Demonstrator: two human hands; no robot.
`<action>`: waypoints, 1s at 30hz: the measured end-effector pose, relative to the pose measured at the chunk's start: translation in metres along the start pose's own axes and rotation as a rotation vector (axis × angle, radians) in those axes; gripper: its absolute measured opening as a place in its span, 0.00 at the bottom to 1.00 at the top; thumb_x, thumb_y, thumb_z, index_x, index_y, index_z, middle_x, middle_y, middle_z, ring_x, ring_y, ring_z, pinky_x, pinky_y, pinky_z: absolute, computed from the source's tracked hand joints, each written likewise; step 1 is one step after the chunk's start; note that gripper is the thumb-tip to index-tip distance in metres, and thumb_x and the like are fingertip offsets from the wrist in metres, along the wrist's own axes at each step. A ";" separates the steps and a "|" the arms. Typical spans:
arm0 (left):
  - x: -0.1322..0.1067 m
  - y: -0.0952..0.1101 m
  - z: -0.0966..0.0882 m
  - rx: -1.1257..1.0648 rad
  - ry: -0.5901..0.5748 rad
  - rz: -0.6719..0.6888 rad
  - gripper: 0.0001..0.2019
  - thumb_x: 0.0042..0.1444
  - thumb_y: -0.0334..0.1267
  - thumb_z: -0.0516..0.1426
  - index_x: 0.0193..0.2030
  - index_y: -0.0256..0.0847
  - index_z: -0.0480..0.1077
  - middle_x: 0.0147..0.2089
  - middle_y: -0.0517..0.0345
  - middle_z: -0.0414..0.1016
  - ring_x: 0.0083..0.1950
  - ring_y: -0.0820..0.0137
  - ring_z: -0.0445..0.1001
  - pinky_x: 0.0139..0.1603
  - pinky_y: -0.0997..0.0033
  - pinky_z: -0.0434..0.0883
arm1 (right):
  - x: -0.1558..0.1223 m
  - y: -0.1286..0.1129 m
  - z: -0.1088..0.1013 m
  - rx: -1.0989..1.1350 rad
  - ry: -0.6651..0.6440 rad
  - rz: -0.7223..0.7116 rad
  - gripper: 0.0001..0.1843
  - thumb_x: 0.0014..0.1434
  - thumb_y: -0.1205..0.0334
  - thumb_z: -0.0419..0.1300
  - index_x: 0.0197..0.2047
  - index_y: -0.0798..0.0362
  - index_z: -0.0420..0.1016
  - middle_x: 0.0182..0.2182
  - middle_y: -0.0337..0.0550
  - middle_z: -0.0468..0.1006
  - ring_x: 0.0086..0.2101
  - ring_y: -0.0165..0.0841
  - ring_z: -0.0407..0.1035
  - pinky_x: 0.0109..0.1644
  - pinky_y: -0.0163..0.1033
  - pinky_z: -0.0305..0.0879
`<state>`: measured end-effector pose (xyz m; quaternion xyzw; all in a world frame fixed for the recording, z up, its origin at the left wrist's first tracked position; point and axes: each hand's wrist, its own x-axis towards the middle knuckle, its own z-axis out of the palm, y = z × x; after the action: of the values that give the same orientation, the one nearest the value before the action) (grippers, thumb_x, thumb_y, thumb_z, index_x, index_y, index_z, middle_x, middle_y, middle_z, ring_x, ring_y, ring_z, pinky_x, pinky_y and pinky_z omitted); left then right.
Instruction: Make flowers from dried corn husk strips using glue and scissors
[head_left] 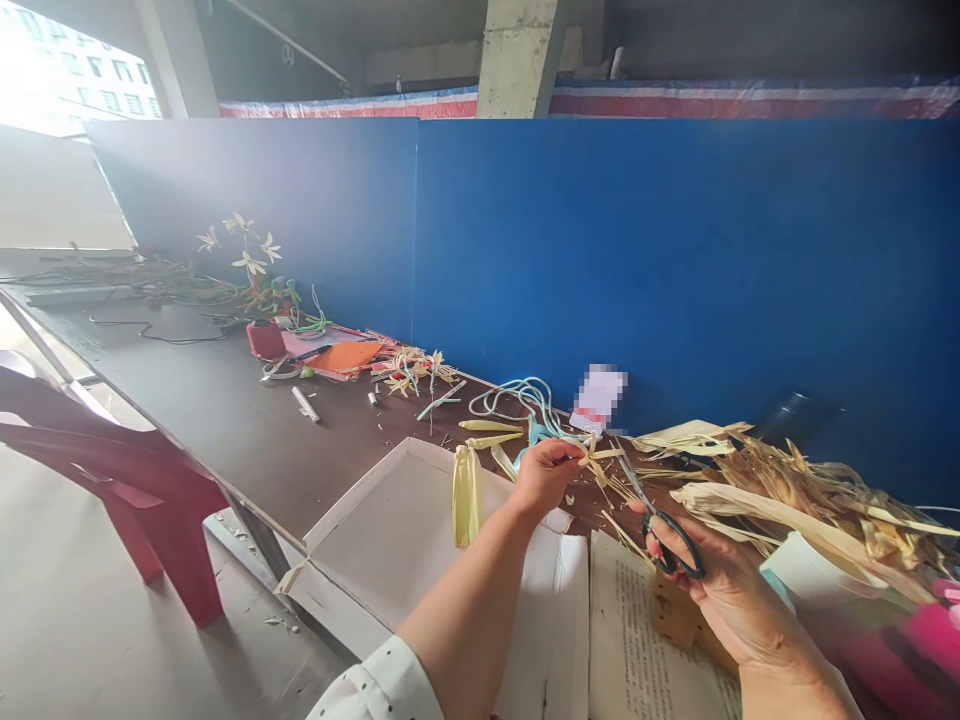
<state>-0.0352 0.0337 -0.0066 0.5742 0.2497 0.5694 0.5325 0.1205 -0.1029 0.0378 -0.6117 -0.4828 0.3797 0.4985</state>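
Observation:
My left hand (546,475) is closed, its fingertips pinching a small pale flower made of husk strips (598,457). Its petals point out to the right of my fingers. In my right hand (731,585) is a pair of scissors (679,548) with dark handles, my fingers through the loops. The blades point up and left, with their tips close beside the flower; whether they touch it I cannot tell. A yellow-green husk piece (467,497) lies over the edge of an open white cardboard box (367,500) left of my left forearm.
Dried corn husks (817,495) are heaped at the right, by a white container (814,570). A printed sheet (630,620) lies below my hands. Light-blue cord (517,395), husk flowers (409,370) and a red spool (265,340) sit along the blue partition (637,250). A red chair (142,480) stands left.

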 end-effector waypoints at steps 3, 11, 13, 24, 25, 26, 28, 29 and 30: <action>0.000 0.000 0.000 -0.023 -0.019 -0.034 0.06 0.46 0.36 0.61 0.27 0.34 0.74 0.28 0.58 0.71 0.29 0.76 0.65 0.32 0.75 0.63 | 0.004 0.007 -0.003 0.077 -0.057 0.053 0.27 0.43 0.40 0.67 0.44 0.47 0.81 0.26 0.42 0.70 0.29 0.31 0.58 0.28 0.32 0.54; -0.001 0.003 -0.001 -0.025 -0.030 -0.067 0.11 0.43 0.42 0.63 0.28 0.34 0.74 0.28 0.57 0.71 0.29 0.76 0.65 0.33 0.74 0.63 | 0.005 0.014 -0.010 0.181 -0.079 0.076 0.26 0.42 0.42 0.69 0.42 0.47 0.82 0.26 0.42 0.68 0.31 0.32 0.57 0.31 0.33 0.55; -0.001 0.004 -0.002 -0.010 -0.042 -0.059 0.10 0.44 0.40 0.63 0.28 0.34 0.75 0.28 0.57 0.71 0.30 0.75 0.66 0.34 0.74 0.64 | 0.004 0.014 -0.010 0.169 -0.069 0.088 0.26 0.42 0.42 0.69 0.42 0.47 0.82 0.25 0.41 0.67 0.30 0.31 0.55 0.30 0.33 0.54; 0.001 -0.001 -0.006 0.097 -0.104 -0.013 0.06 0.46 0.35 0.60 0.30 0.35 0.75 0.31 0.56 0.74 0.33 0.74 0.68 0.36 0.75 0.64 | -0.004 0.005 -0.007 0.169 -0.022 0.096 0.24 0.37 0.42 0.71 0.36 0.46 0.83 0.22 0.40 0.65 0.28 0.31 0.55 0.28 0.34 0.54; 0.001 0.000 -0.007 0.098 -0.107 -0.016 0.06 0.46 0.35 0.60 0.30 0.35 0.75 0.31 0.56 0.74 0.33 0.74 0.67 0.36 0.75 0.63 | -0.005 0.004 -0.008 0.156 -0.027 0.095 0.24 0.38 0.41 0.71 0.37 0.46 0.83 0.22 0.40 0.66 0.28 0.31 0.55 0.27 0.34 0.54; 0.002 0.000 -0.007 0.095 -0.106 -0.022 0.06 0.46 0.36 0.61 0.30 0.35 0.75 0.31 0.56 0.74 0.33 0.74 0.67 0.36 0.75 0.63 | -0.007 0.002 -0.008 0.138 -0.033 0.096 0.25 0.38 0.41 0.70 0.37 0.46 0.83 0.23 0.41 0.67 0.28 0.31 0.55 0.27 0.34 0.53; 0.002 0.001 -0.008 0.077 -0.111 -0.043 0.07 0.45 0.36 0.61 0.30 0.35 0.75 0.31 0.56 0.73 0.32 0.74 0.67 0.36 0.75 0.63 | -0.010 -0.001 -0.009 0.100 -0.043 0.102 0.26 0.38 0.39 0.69 0.37 0.46 0.83 0.22 0.42 0.67 0.27 0.31 0.56 0.26 0.34 0.53; 0.002 0.001 -0.008 0.061 -0.117 -0.061 0.07 0.45 0.36 0.61 0.30 0.35 0.75 0.30 0.57 0.72 0.31 0.75 0.66 0.35 0.75 0.63 | -0.011 -0.002 -0.009 0.087 -0.046 0.103 0.26 0.38 0.38 0.69 0.37 0.46 0.83 0.22 0.42 0.67 0.27 0.31 0.56 0.26 0.34 0.53; 0.002 0.002 -0.008 0.044 -0.125 -0.084 0.08 0.45 0.37 0.61 0.31 0.35 0.75 0.30 0.57 0.72 0.30 0.76 0.66 0.33 0.75 0.63 | -0.012 -0.003 -0.009 0.079 -0.046 0.104 0.27 0.38 0.38 0.69 0.37 0.46 0.83 0.22 0.42 0.67 0.27 0.31 0.56 0.25 0.34 0.53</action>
<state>-0.0426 0.0379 -0.0060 0.6092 0.2523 0.5041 0.5578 0.1254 -0.1166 0.0425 -0.6067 -0.4465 0.4379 0.4907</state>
